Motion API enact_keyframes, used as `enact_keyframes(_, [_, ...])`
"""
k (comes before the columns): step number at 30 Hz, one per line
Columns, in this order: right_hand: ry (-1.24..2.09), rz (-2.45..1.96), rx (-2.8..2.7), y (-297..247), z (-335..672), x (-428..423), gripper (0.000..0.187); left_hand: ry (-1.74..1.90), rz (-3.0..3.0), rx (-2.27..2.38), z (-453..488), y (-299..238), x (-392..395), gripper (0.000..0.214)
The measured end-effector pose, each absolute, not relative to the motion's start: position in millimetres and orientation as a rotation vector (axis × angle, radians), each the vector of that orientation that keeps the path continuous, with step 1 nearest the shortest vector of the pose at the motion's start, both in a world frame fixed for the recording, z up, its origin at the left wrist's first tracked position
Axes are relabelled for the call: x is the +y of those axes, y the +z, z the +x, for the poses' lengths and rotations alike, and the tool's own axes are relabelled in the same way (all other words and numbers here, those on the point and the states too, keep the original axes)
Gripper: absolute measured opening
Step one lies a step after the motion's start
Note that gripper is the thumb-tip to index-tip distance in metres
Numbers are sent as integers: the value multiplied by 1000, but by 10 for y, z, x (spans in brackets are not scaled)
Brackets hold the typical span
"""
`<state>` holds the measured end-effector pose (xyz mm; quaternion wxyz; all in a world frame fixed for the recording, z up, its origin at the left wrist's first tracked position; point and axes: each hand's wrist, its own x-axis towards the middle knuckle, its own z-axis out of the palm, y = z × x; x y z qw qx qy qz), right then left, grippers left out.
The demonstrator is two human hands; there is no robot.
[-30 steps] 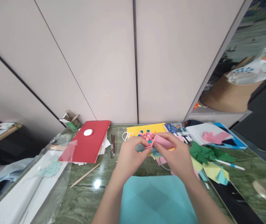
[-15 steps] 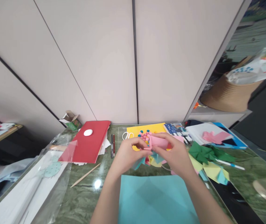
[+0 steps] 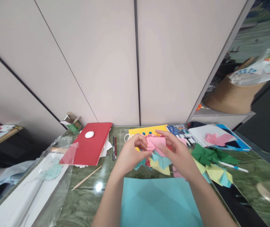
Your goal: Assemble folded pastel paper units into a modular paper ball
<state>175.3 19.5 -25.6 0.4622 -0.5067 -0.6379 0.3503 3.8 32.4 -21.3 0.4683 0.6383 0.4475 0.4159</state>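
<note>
Between my hands is a small piece of folded pink paper [image 3: 157, 143], its flat face turned toward me. My left hand [image 3: 133, 153] pinches its left end between thumb and fingers. My right hand [image 3: 176, 151] holds the right side, thumb on the near face and fingers behind. Folded paper pieces in teal and yellow [image 3: 159, 165] lie just below and behind the hands, partly hidden. Pink and blue beads [image 3: 150, 134] show behind the pink paper. A teal sheet [image 3: 160, 201] lies flat between my forearms.
A red folder [image 3: 89, 148], two pens [image 3: 114, 148] and a pointed wooden stick [image 3: 87, 177] are on the left. White scissors [image 3: 127, 137] lie by a yellow sheet [image 3: 137, 130]. Green folded paper [image 3: 206, 154] and a white marker [image 3: 234, 167] are on the right. A cabinet wall [image 3: 101, 63] stands behind.
The pink paper has turned so that its flat face shows toward me and covers more of the beads. My right fingers have lifted and straightened slightly; the left hand has barely moved.
</note>
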Motion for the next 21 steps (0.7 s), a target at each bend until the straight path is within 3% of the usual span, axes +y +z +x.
enact_keyframes(5, [878,-1268,-1512,-274,1745,208,37,975,1518,1093,42,-213,343,45])
enact_keyframes(10, [888,-1262,-1494,-284,1752,214,36,955,1596,1064,27,-182,359,19])
enact_keyframes(17, [927,-1180,-1490,-291,1749,202,32,987,1522,968,23,-220,357,13])
enact_keyframes(21, [982,-1130,-1504,-321,1725,196,39,1003,1498,933,16,-241,359,13])
